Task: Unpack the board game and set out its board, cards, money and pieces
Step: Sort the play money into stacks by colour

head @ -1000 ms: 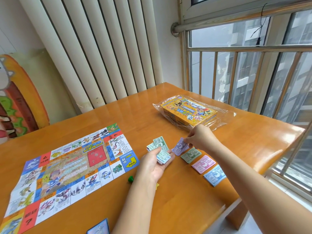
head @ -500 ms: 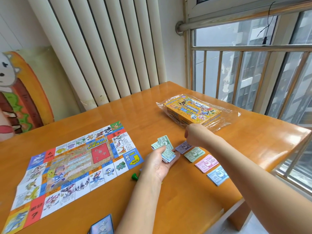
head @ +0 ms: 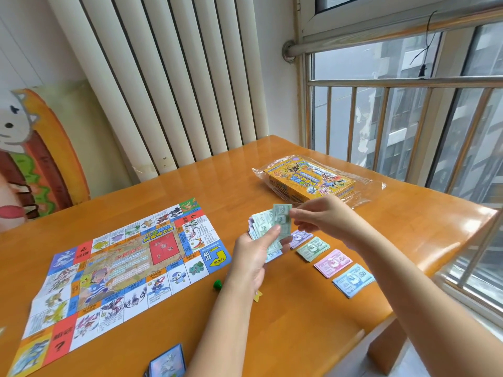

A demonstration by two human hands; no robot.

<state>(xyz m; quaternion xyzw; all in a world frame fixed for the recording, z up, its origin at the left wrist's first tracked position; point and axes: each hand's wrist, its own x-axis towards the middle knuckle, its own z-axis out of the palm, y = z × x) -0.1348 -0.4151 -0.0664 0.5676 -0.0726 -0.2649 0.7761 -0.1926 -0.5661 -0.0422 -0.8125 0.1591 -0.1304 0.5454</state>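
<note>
The colourful game board (head: 128, 270) lies unfolded on the left of the wooden table (head: 313, 330). My left hand (head: 258, 251) holds a fanned stack of paper money (head: 262, 227) above the table. My right hand (head: 321, 216) pinches a green note (head: 283, 219) at the top of that stack. Sorted money piles lie in a row to the right: purple (head: 300, 236), green (head: 313, 248), pink (head: 332, 263) and blue (head: 353, 280). A green piece (head: 217, 284) and a yellow star piece (head: 258, 295) lie under my left forearm. A blue card deck (head: 167, 361) sits at the near edge.
The orange game box (head: 310, 183) rests on its clear plastic wrap (head: 367, 186) at the back right. A white radiator stands behind the table, and a barred window runs along the right. The table's right edge is close to the blue pile.
My right hand left the purple note on its pile and came back up to the stack, where it now pinches a green note. My left hand rose slightly with the stack.
</note>
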